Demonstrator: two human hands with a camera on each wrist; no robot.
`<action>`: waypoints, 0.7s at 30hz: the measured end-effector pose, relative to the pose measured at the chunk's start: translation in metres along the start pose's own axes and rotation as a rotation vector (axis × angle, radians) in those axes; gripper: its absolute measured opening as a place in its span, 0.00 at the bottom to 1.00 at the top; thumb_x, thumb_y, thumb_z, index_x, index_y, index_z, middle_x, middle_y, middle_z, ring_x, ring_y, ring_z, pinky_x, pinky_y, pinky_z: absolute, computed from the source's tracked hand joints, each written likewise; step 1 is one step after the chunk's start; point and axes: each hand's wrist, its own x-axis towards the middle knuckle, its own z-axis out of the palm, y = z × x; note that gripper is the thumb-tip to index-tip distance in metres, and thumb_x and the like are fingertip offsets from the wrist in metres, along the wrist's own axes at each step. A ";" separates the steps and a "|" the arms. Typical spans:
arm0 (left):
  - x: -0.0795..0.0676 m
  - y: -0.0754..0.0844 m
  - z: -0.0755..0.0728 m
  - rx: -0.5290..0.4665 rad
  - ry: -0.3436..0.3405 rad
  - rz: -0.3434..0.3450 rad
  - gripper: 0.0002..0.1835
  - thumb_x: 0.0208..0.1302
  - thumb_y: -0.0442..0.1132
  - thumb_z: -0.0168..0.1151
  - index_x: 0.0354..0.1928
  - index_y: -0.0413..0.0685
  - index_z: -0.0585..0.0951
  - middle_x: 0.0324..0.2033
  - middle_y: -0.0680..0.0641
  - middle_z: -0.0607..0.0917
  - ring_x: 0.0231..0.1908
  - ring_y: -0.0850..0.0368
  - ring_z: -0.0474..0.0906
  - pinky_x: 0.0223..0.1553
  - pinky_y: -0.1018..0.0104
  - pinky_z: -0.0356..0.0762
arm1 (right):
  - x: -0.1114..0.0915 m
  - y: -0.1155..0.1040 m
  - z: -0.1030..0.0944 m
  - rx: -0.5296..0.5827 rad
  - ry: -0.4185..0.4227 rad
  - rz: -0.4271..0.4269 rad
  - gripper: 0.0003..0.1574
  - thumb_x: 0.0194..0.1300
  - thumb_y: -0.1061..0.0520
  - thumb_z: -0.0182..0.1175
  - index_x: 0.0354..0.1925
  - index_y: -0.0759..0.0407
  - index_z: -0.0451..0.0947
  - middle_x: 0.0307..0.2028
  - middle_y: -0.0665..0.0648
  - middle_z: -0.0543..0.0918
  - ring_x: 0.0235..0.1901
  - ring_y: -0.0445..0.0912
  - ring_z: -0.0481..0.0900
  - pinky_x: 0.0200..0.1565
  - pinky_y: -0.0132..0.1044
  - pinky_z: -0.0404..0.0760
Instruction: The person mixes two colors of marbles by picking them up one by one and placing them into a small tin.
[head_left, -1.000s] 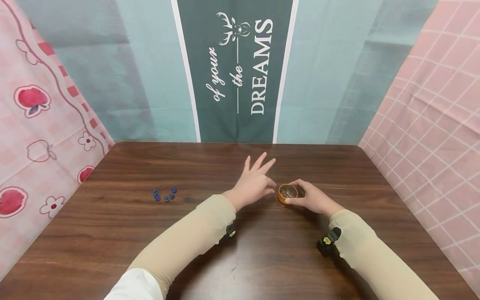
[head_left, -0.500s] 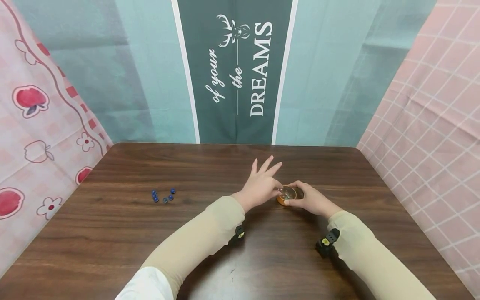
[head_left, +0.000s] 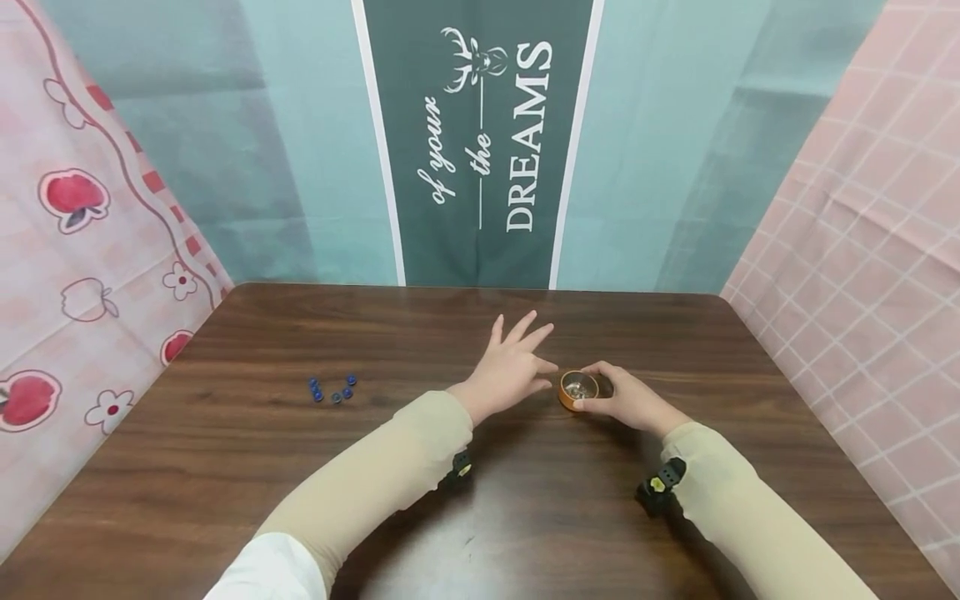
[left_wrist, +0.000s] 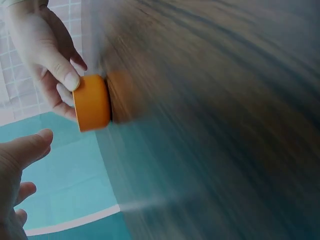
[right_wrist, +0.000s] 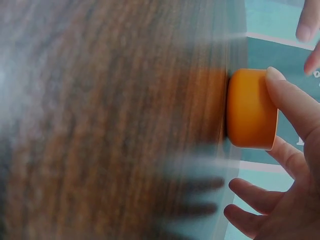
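Observation:
A small round orange bowl (head_left: 567, 402) with a shiny inside stands on the wooden table, right of the middle in the head view. My right hand (head_left: 630, 400) grips its rim between thumb and fingers; in the right wrist view the thumb (right_wrist: 290, 100) lies against the bowl's orange side. Just left of the bowl, my left hand (head_left: 504, 377) hovers with fingers spread and thumb and forefinger apart, holding nothing. The left wrist view shows the left thumb (left_wrist: 30, 147) apart from the bowl (left_wrist: 92, 102). Small details inside the bowl are too fine to make out.
Several small dark blue round pieces (head_left: 337, 397) lie loosely grouped on the left part of the table (head_left: 187, 467). A blue-green cloth (head_left: 660, 167) with lettering hangs behind the table's far edge. Patterned pink cloths (head_left: 847, 250) flank both sides.
My left hand moved right until its thumb and forefinger reached over the bowl's rim, then drew back left with them spread apart. My right hand kept its grip on the bowl.

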 end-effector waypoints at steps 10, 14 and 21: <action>-0.038 -0.030 -0.010 -0.006 0.015 -0.003 0.15 0.56 0.54 0.65 0.46 0.64 0.85 0.67 0.50 0.62 0.71 0.49 0.39 0.63 0.36 0.35 | -0.004 0.000 -0.001 -0.007 0.008 0.021 0.40 0.55 0.40 0.66 0.58 0.61 0.68 0.55 0.68 0.71 0.55 0.61 0.68 0.52 0.59 0.67; -0.053 -0.043 -0.013 -0.002 0.034 -0.012 0.15 0.55 0.53 0.66 0.45 0.63 0.85 0.67 0.49 0.63 0.71 0.48 0.41 0.63 0.36 0.36 | -0.004 0.000 -0.001 -0.007 0.012 0.000 0.39 0.55 0.40 0.66 0.57 0.62 0.69 0.54 0.67 0.72 0.53 0.60 0.69 0.51 0.57 0.68; -0.077 -0.061 -0.019 -0.010 0.057 -0.048 0.14 0.55 0.52 0.67 0.44 0.61 0.86 0.67 0.47 0.64 0.70 0.46 0.43 0.62 0.35 0.35 | -0.003 -0.003 -0.002 -0.007 0.008 -0.012 0.38 0.55 0.41 0.66 0.56 0.62 0.69 0.54 0.68 0.72 0.54 0.61 0.69 0.51 0.58 0.68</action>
